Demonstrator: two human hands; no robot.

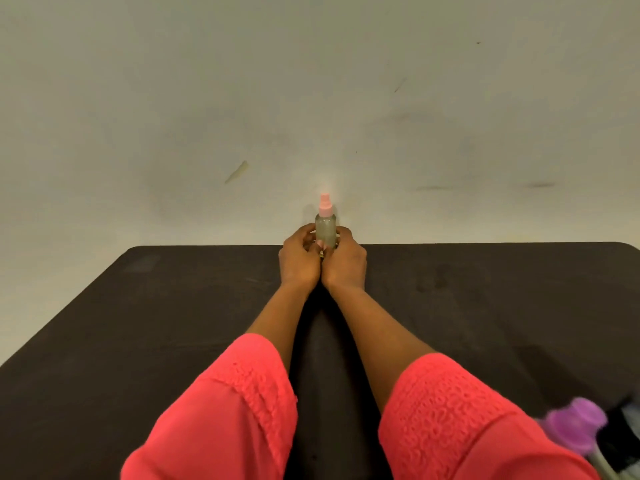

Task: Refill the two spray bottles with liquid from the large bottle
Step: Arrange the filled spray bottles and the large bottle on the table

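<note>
Head view: a clear spray bottle [325, 230] with a pink top is held upright at the far edge of the dark surface [138, 323], close to the pale wall [242, 98]. Its lower body is enclosed from both sides by the grip of the left hand [299, 261] and the right hand [346, 263], fingers curled round it. A blurred purple-capped bottle [576, 427] is seen at the near right, well apart, beside the red right sleeve [467, 427].

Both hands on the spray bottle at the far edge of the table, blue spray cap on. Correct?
One thing is off: the spray cap is pink, not blue, as the head view shows. The rest stands: the left hand and right hand both hold the spray bottle at the far edge of the table, cap on.
</note>
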